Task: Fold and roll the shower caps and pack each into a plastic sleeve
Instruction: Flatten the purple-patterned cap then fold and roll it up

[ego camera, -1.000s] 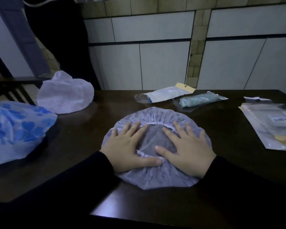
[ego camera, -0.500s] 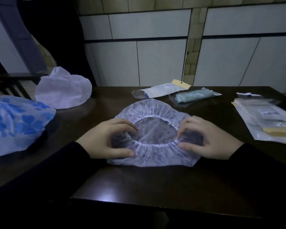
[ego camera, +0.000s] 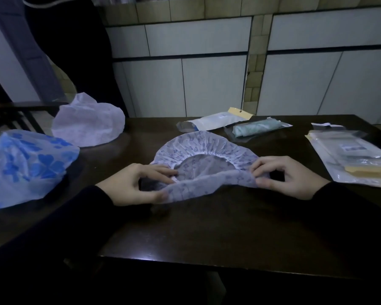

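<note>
A pale lilac patterned shower cap (ego camera: 205,148) lies in the middle of the dark table (ego camera: 207,234), its elastic opening facing up. My left hand (ego camera: 132,186) pinches the cap's near edge on the left. My right hand (ego camera: 288,175) pinches the same edge on the right. Between them the near edge is lifted off the table and folded toward the far side. A stack of plastic sleeves (ego camera: 352,157) lies to the right. A rolled green cap in a sleeve (ego camera: 256,129) and a white packed sleeve (ego camera: 216,118) lie behind.
A blue flowered shower cap (ego camera: 26,166) sits puffed at the left edge, and a white one (ego camera: 88,122) behind it. A tiled wall stands past the table's far edge. A dark chair frame (ego camera: 15,115) is at the far left.
My hands went from pressing flat on the cap to pinching its sides. They have since raised the near edge and brought it up over the opening.
</note>
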